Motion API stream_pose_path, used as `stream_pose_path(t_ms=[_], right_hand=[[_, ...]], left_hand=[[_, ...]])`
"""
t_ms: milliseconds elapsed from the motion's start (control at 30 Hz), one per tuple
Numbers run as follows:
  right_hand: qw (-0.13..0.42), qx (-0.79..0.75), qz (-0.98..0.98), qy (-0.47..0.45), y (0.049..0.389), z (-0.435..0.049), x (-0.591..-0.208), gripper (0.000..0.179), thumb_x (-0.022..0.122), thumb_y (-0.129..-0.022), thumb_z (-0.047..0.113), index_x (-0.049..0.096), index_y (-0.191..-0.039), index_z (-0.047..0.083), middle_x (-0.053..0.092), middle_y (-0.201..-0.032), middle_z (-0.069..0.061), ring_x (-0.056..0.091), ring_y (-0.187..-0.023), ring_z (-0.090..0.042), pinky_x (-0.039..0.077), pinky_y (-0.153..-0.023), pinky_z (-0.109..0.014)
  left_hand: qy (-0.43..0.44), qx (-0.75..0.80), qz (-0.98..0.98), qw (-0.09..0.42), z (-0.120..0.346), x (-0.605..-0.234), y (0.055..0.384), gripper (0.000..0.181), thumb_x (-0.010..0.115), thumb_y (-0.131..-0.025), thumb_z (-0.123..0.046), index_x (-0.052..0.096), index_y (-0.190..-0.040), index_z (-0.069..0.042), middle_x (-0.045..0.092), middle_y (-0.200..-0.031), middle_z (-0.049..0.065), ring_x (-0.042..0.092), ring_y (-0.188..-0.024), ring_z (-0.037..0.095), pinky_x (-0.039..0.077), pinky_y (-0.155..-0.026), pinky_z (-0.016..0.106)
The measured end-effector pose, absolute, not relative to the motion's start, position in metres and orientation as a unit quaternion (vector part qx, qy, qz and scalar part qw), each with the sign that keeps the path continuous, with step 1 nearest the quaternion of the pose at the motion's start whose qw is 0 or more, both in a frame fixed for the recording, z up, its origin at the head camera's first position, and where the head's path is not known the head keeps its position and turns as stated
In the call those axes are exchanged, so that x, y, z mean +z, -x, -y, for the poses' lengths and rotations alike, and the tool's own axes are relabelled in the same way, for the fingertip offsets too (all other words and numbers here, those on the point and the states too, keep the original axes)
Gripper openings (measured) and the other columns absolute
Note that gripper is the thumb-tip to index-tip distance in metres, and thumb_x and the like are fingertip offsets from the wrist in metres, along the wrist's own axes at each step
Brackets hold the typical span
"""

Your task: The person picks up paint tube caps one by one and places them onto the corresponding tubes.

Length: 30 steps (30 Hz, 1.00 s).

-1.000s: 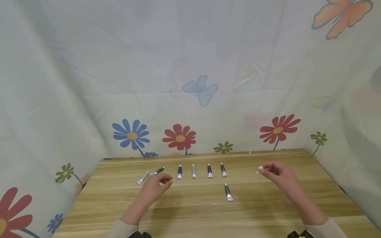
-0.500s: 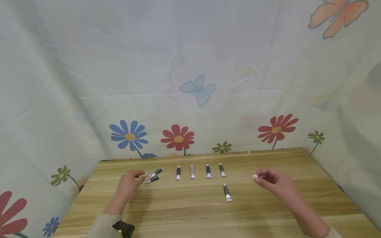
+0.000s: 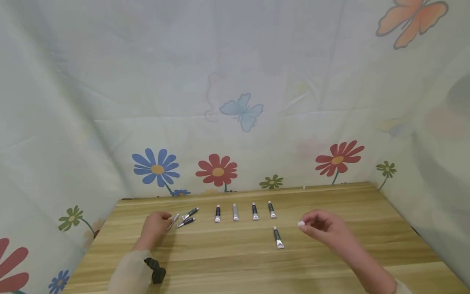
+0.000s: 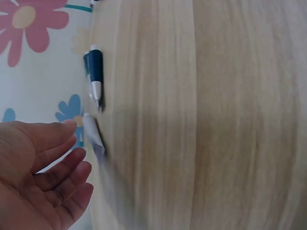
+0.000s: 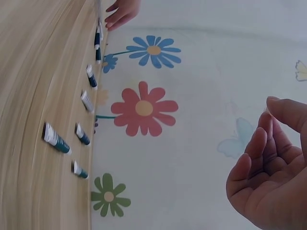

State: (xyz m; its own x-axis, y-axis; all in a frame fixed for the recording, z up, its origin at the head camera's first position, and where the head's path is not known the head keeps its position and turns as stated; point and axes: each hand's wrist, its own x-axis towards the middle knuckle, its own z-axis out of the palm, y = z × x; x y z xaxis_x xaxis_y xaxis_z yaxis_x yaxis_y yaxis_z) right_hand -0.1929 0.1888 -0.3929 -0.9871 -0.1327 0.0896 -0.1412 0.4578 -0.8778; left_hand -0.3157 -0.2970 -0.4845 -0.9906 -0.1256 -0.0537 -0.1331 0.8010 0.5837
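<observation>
Right hand (image 3: 328, 232) nearer the tubes (image 3: 255, 211), white bit (image 3: 301, 223) between fingers; left hand (image 3: 153, 226), fingers loose.

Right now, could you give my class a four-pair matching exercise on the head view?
Things
1. left grip
2. right grip
3. lone dark-green tube
4. orange butterfly

Places or states
A. nearer the viewer than the row of four tubes
B. pinching a small white piece
C. at the cloth's upper right
D. beside a pale tube

Pairs: 1-D, 2-B, 3-A, 4-C
</observation>
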Motion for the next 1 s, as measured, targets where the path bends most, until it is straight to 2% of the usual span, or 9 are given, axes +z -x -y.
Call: stream_pose_path(t_ms=[233,533,767,1000], right_hand=[[-0.007,0.516,0.85,-0.108,0.192,-0.177,-0.394,0.019,0.073,-0.094,0.019,0.07,-0.106,0.004,0.067,-0.092,-0.005,0.059,-0.079,-0.007,0.053,-0.069,-0.022],[-0.011,0.526,0.838,-0.147,0.191,-0.171,-0.397,0.02,0.073,-0.094,0.019,0.07,-0.105,0.003,0.068,-0.092,-0.006,0.059,-0.079,-0.005,0.054,-0.07,-0.022],[-0.006,0.525,0.835,-0.164,0.193,-0.17,-0.401,0.02,0.072,-0.094,0.019,0.07,-0.106,0.003,0.069,-0.091,-0.005,0.06,-0.079,-0.002,0.055,-0.07,-0.022],[-0.014,0.529,0.833,-0.161,0.195,-0.168,-0.402,0.02,0.072,-0.095,0.019,0.07,-0.107,0.003,0.067,-0.091,-0.006,0.058,-0.077,-0.005,0.053,-0.067,-0.022]], left_hand=[[0.076,0.29,-0.954,0.01,0.305,-0.494,0.326,0.028,0.063,-0.096,-0.007,0.068,-0.115,0.014,0.069,-0.117,0.032,0.066,-0.102,0.04,0.054,-0.091,0.052],[0.051,0.26,-0.964,0.004,0.306,-0.496,0.333,0.023,0.07,-0.09,-0.003,0.072,-0.107,0.013,0.072,-0.11,0.03,0.067,-0.103,0.044,0.053,-0.096,0.055],[0.048,0.256,-0.965,0.005,0.303,-0.496,0.335,0.017,0.071,-0.089,-0.001,0.073,-0.1,0.012,0.074,-0.1,0.027,0.067,-0.091,0.035,0.054,-0.089,0.053],[0.055,0.285,-0.957,0.011,0.306,-0.496,0.332,0.015,0.071,-0.088,0.0,0.073,-0.099,0.01,0.073,-0.094,0.022,0.063,-0.084,0.029,0.053,-0.081,0.044]])
